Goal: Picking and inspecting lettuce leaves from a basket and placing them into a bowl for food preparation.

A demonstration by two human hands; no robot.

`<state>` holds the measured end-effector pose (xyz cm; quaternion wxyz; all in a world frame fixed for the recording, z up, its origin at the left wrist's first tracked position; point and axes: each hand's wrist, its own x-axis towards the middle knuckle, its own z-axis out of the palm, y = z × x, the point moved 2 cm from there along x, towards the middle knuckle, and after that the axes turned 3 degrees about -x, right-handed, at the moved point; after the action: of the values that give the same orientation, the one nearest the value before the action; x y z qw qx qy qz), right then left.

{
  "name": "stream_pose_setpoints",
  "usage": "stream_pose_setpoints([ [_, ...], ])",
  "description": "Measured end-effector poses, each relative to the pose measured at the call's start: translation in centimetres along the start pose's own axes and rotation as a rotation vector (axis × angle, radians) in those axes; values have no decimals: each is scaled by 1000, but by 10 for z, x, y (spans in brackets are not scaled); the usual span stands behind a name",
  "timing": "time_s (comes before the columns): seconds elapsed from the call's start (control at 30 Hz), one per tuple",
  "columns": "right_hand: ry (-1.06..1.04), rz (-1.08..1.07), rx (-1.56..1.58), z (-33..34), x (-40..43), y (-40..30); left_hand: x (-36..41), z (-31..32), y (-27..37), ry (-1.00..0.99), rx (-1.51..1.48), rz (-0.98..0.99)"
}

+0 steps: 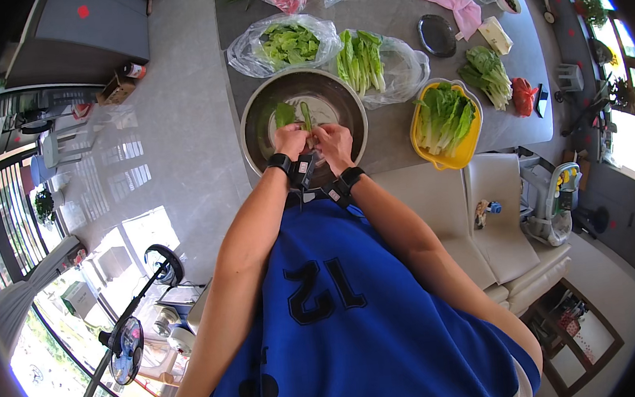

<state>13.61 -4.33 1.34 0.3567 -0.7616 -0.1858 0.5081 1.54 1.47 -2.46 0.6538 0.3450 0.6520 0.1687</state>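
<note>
Both hands are over a large stainless steel bowl [248,100] at the table's near left corner. My left hand [290,140] pinches a green leaf [284,114] on its stem. My right hand [334,141] meets it at the fingertips, around a slim green stalk [306,114] that points away from me; which fingers bear it is partly hidden. Behind the bowl, a clear plastic bag [241,50] holds loose leafy greens [289,43]. Romaine-like lettuce [361,60] lies on another clear bag [405,68]. To the right, a yellow basket [449,161] holds more long lettuce leaves [442,118].
Farther right on the table are a leafy bunch [486,76], a red plastic bag [523,96], a black oval tray [436,35], a pink cloth [452,3] and a white bowl [508,1]. Cream leather seats [424,201] stand against the near table edge.
</note>
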Motion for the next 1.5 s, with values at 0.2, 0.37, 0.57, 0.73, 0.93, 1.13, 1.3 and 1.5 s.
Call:
stream_pose_setpoints([
  [0.2,-39,-173,85,0,21,8,12,-7,-6,-196,-70,-128],
  [0.37,-210,41,398,-1,22,6,9,-17,-7,-291,-233,-193],
  [0.57,-113,-227,18,8,21,-2,1,-18,6,-230,-185,-141],
  [0.73,-75,-181,70,6,27,3,-4,-17,9,-237,-219,-160],
  [0.93,-126,-197,197,8,24,0,-3,-17,9,-319,-153,-158],
  [1.13,-227,139,412,6,22,5,3,-18,-1,-287,-263,-249],
  [1.3,-202,99,377,9,18,0,-1,-19,9,-331,81,-116],
  [1.5,-144,107,361,9,21,2,-8,-10,8,-317,-209,-138],
])
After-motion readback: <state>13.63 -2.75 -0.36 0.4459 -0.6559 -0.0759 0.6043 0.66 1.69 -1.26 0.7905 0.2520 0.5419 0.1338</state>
